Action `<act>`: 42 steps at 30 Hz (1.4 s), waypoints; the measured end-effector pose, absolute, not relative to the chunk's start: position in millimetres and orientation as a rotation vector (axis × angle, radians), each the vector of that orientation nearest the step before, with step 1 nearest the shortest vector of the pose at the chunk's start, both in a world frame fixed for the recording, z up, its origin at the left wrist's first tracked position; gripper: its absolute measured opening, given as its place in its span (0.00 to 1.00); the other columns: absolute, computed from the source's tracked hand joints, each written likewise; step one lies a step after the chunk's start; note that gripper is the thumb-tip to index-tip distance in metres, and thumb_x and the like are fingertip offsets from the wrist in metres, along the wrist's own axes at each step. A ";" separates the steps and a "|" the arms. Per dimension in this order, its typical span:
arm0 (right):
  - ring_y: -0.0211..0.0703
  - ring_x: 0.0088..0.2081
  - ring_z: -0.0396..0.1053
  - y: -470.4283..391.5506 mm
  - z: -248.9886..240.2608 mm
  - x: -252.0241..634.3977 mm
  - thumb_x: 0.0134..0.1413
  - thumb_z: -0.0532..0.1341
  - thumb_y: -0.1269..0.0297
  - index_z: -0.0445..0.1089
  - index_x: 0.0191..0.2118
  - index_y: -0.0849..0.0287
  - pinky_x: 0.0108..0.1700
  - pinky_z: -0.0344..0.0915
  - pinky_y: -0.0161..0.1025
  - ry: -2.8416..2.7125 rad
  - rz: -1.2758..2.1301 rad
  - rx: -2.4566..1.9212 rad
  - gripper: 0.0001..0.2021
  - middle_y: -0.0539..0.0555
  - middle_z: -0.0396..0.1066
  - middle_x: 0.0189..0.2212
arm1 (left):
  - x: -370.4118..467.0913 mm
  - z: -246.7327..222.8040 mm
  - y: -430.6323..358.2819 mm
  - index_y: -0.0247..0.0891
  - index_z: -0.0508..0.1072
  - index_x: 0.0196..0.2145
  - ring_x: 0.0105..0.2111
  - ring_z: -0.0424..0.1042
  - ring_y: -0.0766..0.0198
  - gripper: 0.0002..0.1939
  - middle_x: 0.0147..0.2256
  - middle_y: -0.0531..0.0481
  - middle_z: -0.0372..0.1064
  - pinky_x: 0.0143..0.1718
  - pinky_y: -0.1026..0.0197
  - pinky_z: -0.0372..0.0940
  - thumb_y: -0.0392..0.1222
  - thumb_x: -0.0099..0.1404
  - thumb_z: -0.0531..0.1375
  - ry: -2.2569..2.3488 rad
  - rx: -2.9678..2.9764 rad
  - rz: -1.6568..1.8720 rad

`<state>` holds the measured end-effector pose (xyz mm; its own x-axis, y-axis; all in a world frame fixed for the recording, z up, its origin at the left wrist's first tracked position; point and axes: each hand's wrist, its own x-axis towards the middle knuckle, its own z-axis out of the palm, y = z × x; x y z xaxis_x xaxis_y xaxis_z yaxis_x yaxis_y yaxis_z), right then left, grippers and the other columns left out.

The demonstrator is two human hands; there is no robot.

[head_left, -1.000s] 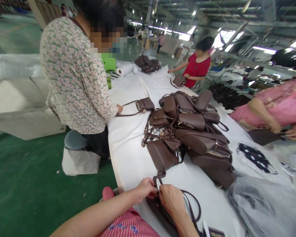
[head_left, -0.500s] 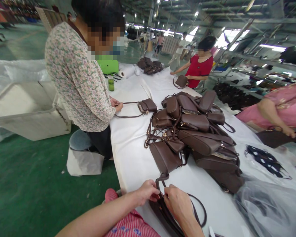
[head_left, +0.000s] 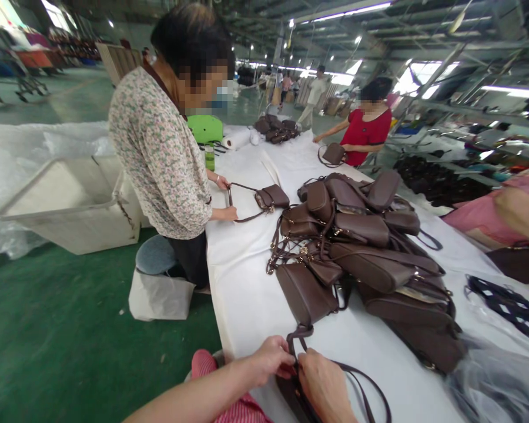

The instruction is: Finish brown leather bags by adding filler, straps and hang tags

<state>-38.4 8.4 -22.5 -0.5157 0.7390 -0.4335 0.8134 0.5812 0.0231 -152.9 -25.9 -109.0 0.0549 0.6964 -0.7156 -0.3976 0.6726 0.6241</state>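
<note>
At the near table edge lies a dark brown handbag [head_left: 293, 396], partly hidden by my hands and cut off by the bottom of the view. My left hand [head_left: 273, 358] is closed in a pinch at the bag's top, by its upright strap [head_left: 292, 341]. Close beside it, my right hand [head_left: 321, 379] is closed with curled fingers on the same bag; the fingertips are hidden. A thin strap [head_left: 370, 382] loops out to the right over the white cloth. Just beyond my hands rests another brown handbag [head_left: 306, 291], at the front of a pile.
Brown handbags [head_left: 370, 264] are heaped mid-table on a white cloth [head_left: 242, 311]. A co-worker in a floral top [head_left: 158, 147] holds a small bag's strap at left. Clear plastic [head_left: 498, 382] lies at right. A white bin [head_left: 70, 205] and a stool [head_left: 156, 255] stand left.
The view has shifted slightly left and up. My hands stay at the bag in nearly the same pose. The co-worker at left now holds the strap spread between two hands.
</note>
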 end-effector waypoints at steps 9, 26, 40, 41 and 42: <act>0.42 0.33 0.74 8.9 -10.0 -23.9 0.61 0.53 0.66 0.74 0.32 0.56 0.29 0.57 0.33 2.462 -0.332 1.346 0.12 0.54 0.75 0.32 | -155.7 -103.5 -26.4 0.36 0.64 0.30 0.22 0.70 0.68 0.12 0.22 0.55 0.68 0.24 0.67 0.62 0.31 0.47 0.63 1.209 0.287 0.839; 0.49 0.36 0.75 14.7 -4.7 -43.6 0.59 0.51 0.73 0.75 0.37 0.65 0.34 0.64 0.36 2.370 -0.226 1.241 0.14 0.64 0.75 0.36 | -159.1 -99.4 -28.4 0.36 0.65 0.31 0.24 0.70 0.68 0.08 0.23 0.55 0.68 0.27 0.66 0.64 0.33 0.50 0.59 1.195 0.336 0.846; 0.52 0.37 0.77 11.7 -24.3 -48.4 0.56 0.52 0.78 0.76 0.37 0.63 0.35 0.68 0.38 2.371 -0.222 1.275 0.15 0.65 0.76 0.36 | -149.1 -117.0 -27.8 0.37 0.63 0.28 0.16 0.60 0.72 0.16 0.17 0.61 0.62 0.18 0.69 0.52 0.27 0.39 0.58 1.171 0.538 0.983; 0.52 0.37 0.77 10.9 -25.5 -48.5 0.56 0.51 0.79 0.76 0.37 0.63 0.36 0.68 0.39 2.378 -0.216 1.277 0.16 0.65 0.76 0.36 | -147.6 -119.0 -27.6 0.37 0.63 0.28 0.16 0.59 0.72 0.16 0.17 0.61 0.62 0.17 0.69 0.50 0.26 0.39 0.57 1.174 0.553 0.997; 0.52 0.37 0.77 9.8 -26.2 -48.7 0.56 0.50 0.80 0.76 0.37 0.63 0.35 0.68 0.39 2.385 -0.210 1.277 0.17 0.65 0.76 0.36 | -146.2 -121.3 -27.8 0.37 0.63 0.28 0.16 0.59 0.72 0.16 0.17 0.61 0.62 0.17 0.69 0.49 0.26 0.39 0.56 1.174 0.565 1.013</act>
<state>-48.7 9.8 -26.2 -0.4872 0.7576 -0.4343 0.8219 0.5659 0.0653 -146.2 -27.8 -121.3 0.0474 0.8748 -0.4821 -0.3490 0.4668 0.8126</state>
